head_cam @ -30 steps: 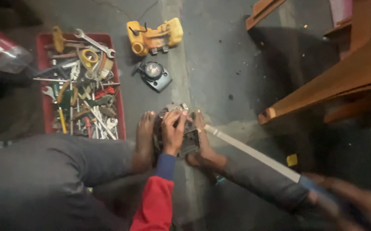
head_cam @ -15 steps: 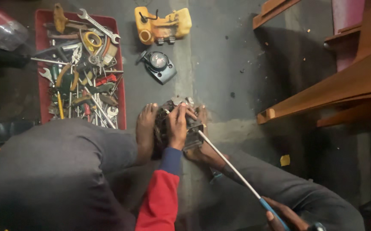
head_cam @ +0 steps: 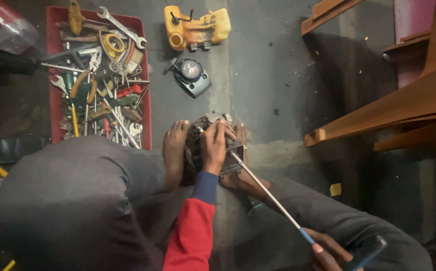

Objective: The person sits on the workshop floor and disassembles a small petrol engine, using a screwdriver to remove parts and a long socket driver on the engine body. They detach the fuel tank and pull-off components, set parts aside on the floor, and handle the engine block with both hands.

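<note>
two hands: both are busy on one job.
left hand (head_cam: 213,145): fingers curled down on the engine (head_cam: 218,150), pressing it still.
right hand (head_cam: 331,251): closed round the handle of a long tool (head_cam: 265,188).
engine: on the floor, held between bare feet (head_cam: 175,150).
done: tool tip is at the engine.
left: engine not apart yet, i think.
tray (head_cam: 55,75): full of tools, near the left knee.

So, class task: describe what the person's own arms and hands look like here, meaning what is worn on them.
The left hand is bare, with no glove. Its arm wears a long red sleeve ending in a dark blue cuff. The right hand, at the bottom edge, is also bare; its sleeve is out of view. No rings or watch show.
</note>
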